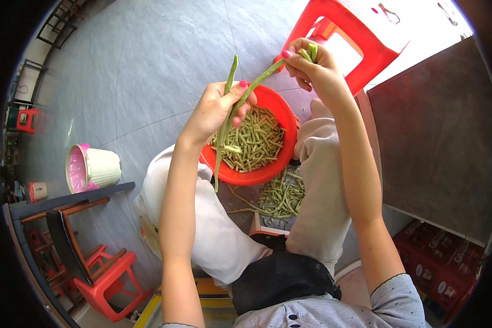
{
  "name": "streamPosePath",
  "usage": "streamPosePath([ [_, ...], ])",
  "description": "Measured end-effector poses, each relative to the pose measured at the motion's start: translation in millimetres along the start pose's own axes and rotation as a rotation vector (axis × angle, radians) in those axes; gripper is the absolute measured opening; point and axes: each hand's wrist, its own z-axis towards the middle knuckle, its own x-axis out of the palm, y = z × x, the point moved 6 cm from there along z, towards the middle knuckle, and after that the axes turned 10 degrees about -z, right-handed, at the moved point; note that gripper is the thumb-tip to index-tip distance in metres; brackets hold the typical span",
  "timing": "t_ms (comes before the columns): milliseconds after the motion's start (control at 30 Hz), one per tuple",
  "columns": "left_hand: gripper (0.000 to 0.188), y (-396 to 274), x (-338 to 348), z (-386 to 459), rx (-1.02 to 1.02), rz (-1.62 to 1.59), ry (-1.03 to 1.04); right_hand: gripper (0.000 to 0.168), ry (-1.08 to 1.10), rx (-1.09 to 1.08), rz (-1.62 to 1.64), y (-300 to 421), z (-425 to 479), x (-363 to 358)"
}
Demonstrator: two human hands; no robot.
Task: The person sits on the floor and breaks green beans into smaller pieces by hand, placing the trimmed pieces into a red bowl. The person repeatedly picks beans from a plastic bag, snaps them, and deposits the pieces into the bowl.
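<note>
My left hand (219, 106) grips several long green beans between thumb and fingers, above a red plastic basin (246, 179). One long green bean (264, 76) runs from that hand up to my right hand (317, 69), whose thumb and fingers pinch its far end. A few short green bean pieces (310, 52) stick out of the right hand's grasp. Inside the basin lies a heap of snapped bean pieces (256, 143). The lower ends of the left hand's beans hang over the basin, one past its near rim. The basin stands between my legs.
Thin green scraps (283, 197) lie piled on the floor nearer me. A red stool (377, 53) stands ahead right, beside a dark panel (438, 139). A cream bin (104, 166) with a pink liner is at left. Red crates (434, 262) and another red stool (102, 291) flank me.
</note>
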Motion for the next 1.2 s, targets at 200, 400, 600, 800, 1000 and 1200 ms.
streamPosePath([
  [200,0.033,2.9,-8.9,-2.4,0.007,0.215,0.122,0.030,0.255,0.032,-0.285,-5.0,-2.5,9.4],
  [400,0.035,8.3,-8.5,-4.4,-0.095,0.350,0.112,0.029,0.670,0.129,-0.351,-17.7,-15.9,40.5],
  [600,0.031,14.4,-6.5,2.1,0.110,0.490,0.059,0.019,0.547,-0.191,-0.614,-21.2,-2.5,55.9],
  [800,0.028,-3.3,1.9,-1.7,0.187,0.354,-0.056,0.024,0.385,-0.257,-0.438,-16.7,-3.2,50.8],
  [1000,0.028,-13.4,2.4,-0.3,0.239,-0.170,0.107,0.022,0.407,-0.011,0.462,-1.8,-10.5,56.2],
  [1200,0.030,-11.3,6.5,-1.0,0.228,-0.107,0.072,0.022,0.262,-0.053,0.449,-2.2,-2.2,42.0],
])
